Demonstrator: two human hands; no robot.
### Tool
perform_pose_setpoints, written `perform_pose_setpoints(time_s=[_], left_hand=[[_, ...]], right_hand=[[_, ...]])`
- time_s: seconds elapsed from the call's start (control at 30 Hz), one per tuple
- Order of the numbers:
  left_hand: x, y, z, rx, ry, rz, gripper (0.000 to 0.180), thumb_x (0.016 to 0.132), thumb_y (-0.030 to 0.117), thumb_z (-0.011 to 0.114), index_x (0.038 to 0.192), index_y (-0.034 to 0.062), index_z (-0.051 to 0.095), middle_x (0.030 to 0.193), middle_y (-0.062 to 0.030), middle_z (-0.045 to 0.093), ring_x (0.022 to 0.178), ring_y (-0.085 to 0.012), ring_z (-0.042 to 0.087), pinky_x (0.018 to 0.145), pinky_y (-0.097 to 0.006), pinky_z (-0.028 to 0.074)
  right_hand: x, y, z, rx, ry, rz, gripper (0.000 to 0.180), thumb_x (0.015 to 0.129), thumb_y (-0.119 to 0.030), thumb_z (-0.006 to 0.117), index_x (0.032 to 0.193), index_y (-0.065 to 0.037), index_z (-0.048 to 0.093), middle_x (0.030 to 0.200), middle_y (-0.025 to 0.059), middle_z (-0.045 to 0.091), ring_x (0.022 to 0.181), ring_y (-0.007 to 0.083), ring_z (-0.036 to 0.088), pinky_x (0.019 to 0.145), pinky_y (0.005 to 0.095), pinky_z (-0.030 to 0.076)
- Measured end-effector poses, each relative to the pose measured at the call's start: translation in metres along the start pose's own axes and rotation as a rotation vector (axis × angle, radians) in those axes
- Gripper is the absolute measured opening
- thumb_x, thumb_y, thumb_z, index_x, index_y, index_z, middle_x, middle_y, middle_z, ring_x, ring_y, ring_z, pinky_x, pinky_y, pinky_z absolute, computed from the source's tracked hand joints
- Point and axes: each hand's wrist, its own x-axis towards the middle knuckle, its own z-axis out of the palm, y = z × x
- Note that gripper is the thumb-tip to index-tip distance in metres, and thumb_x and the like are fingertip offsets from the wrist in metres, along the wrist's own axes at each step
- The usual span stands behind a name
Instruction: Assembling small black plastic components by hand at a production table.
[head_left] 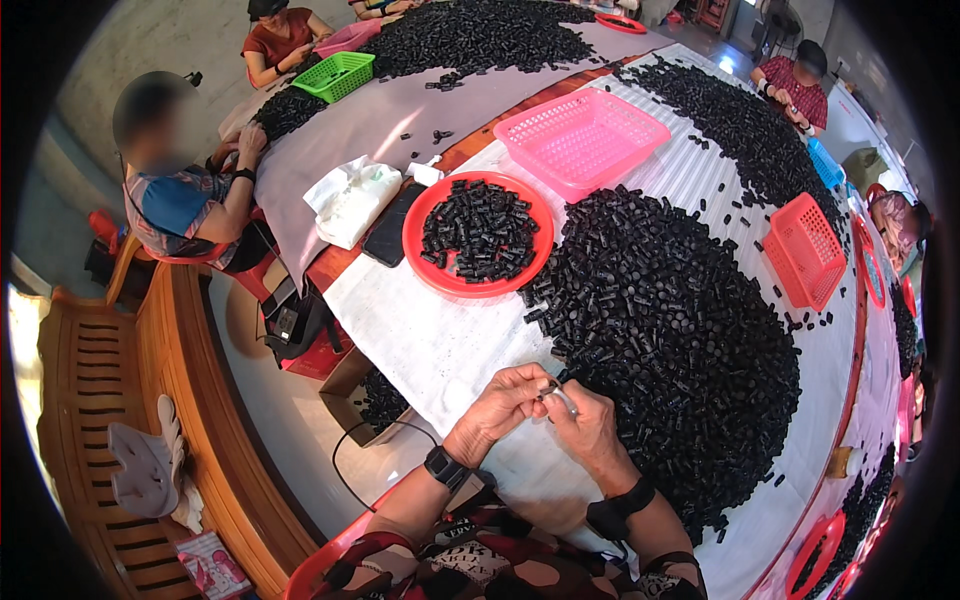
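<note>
patterned clothing [520, 560] sits below the left hand [498, 405] and right hand [590, 432], both pinching a small dark piece [549, 389], partly finger-hidden, beside heaped short black cylinders [670, 330].

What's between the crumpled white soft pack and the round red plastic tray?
In the head view, a flat black rectangular object, with a small white piece near its far end.

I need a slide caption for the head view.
Left hand and right hand meet around a small, partly hidden item, beside a heap of black pieces, a red tray beyond.
</note>
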Motion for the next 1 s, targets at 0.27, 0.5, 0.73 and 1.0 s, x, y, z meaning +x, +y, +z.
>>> perform_pose_setpoints(time_s=[0.27,0.5,0.73,1.0], left_hand=[[0.001,-0.002,-0.001,-0.004,-0.025,0.014,0.021,0.092,0.018,0.060,0.096,-0.0033,0.059,0.082,-0.0069,0.061,0.069,-0.0126,0.056,0.064,-0.026,0.046],[-0.006,0.016,0.021,0.169,0.096,0.106,0.022,0.091,0.021,0.061,0.096,-0.0007,0.060,0.080,-0.0039,0.061,0.066,-0.0093,0.054,0.061,-0.023,0.044],[0.008,0.100,0.047,0.697,0.346,0.613,0.028,0.090,0.023,0.064,0.104,0.0003,0.056,0.074,-0.0049,0.059,0.060,-0.0123,0.056,0.055,-0.023,0.045],[0.008,0.087,0.033,1.014,0.404,0.499,0.012,0.090,0.011,0.061,0.092,-0.0005,0.061,0.084,-0.0038,0.062,0.078,-0.0124,0.058,0.071,-0.026,0.048]], right_hand=[[0.001,-0.004,0.000,0.135,0.064,0.030,0.025,0.091,-0.022,0.058,0.076,-0.003,0.054,0.064,0.0157,0.058,0.058,0.0333,0.061,0.050,0.0382,0.046],[0.000,-0.006,-0.004,0.161,0.084,0.080,0.025,0.093,-0.023,0.055,0.081,-0.001,0.056,0.066,0.0156,0.059,0.059,0.0320,0.060,0.054,0.0370,0.046],[-0.001,-0.005,-0.007,0.168,0.082,0.053,0.024,0.093,-0.024,0.055,0.083,-0.001,0.056,0.067,0.0156,0.059,0.060,0.0330,0.060,0.055,0.0367,0.047],[-0.001,-0.006,-0.008,0.173,0.064,0.036,0.021,0.092,-0.022,0.056,0.085,-0.002,0.057,0.071,0.0163,0.062,0.066,0.0356,0.062,0.057,0.0380,0.048]])
